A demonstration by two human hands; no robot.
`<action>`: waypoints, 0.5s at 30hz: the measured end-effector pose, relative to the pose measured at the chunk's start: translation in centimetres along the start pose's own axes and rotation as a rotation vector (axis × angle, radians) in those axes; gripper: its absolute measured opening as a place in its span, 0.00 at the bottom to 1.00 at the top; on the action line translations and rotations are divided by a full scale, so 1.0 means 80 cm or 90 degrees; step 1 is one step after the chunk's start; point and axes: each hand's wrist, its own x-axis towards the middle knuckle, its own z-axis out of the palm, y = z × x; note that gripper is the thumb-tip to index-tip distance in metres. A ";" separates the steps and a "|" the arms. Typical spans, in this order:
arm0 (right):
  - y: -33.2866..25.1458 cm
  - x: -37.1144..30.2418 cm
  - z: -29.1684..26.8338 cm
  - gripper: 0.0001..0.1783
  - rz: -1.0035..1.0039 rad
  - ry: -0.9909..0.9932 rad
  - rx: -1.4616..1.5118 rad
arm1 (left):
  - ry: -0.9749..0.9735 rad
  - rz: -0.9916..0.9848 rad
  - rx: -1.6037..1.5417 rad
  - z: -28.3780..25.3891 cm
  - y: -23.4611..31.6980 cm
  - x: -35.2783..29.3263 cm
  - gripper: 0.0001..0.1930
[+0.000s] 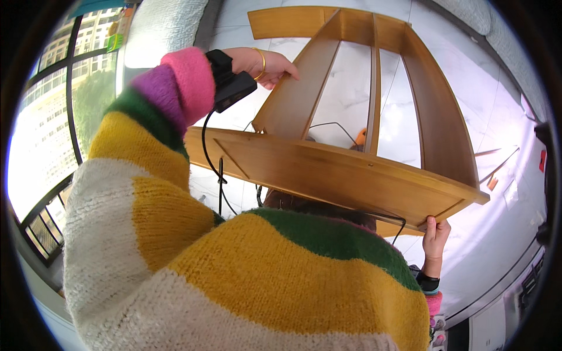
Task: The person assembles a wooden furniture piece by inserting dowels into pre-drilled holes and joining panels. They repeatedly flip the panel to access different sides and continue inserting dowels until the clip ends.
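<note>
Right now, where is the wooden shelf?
In the head view the wooden shelf is centre, tipped above the white floor, left hand on one panel, right hand under its lower edge.

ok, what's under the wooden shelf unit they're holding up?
Through the wooden shelf unit, white marble floor shows, with a thin dark wire and something orange. The nearest board hides the rest. Left hand and right hand grip it.

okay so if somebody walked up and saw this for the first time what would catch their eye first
First, the big wooden shelf unit, held up across the middle of the view over a white marble-look floor. The left hand grips an upright panel at the top; the right hand holds the lower right edge. The striped knit sweater in yellow, green, cream, purple and pink fills the lower left, beside a large window on the left.
</note>
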 end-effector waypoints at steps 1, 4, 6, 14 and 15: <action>-0.004 0.006 0.000 0.12 -0.029 0.023 0.001 | -0.002 0.020 -0.025 0.003 -0.003 -0.021 0.15; -0.021 0.018 -0.004 0.13 -0.075 0.073 0.039 | -0.026 0.076 -0.024 0.023 -0.003 -0.082 0.25; -0.037 0.033 -0.008 0.13 -0.075 0.077 0.075 | 0.053 0.133 -0.016 0.038 -0.006 -0.118 0.25; -0.138 0.127 -0.051 0.21 -0.076 0.076 0.141 | 0.417 0.412 0.254 -0.013 0.026 -0.211 0.18; -0.152 0.128 -0.059 0.22 -0.088 0.082 0.130 | 0.426 0.480 0.250 -0.015 0.021 -0.222 0.19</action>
